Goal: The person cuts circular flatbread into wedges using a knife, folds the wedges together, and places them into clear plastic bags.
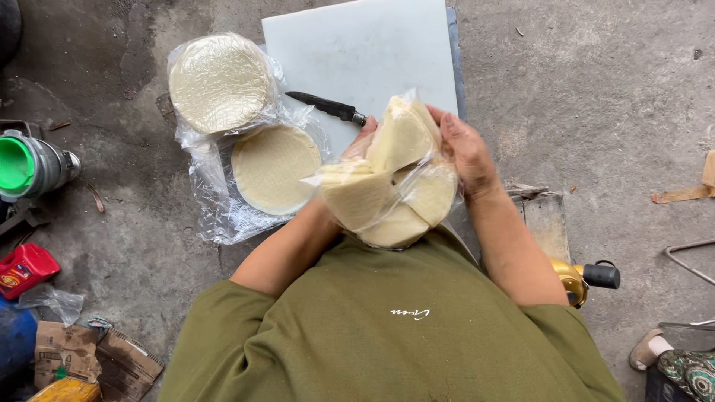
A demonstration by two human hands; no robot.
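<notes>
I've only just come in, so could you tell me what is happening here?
A person in an olive shirt holds a clear plastic bag of cut, wedge-shaped pale wrappers between both hands, the left hand mostly hidden behind it, the right hand on its far side. On the concrete floor lie a white cutting board with a black knife on it, and beside it two stacks of round wrappers in plastic.

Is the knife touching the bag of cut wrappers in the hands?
Cannot tell. In the head view the knife handle ends right beside the left hand and bag, which hide any gap.
</notes>
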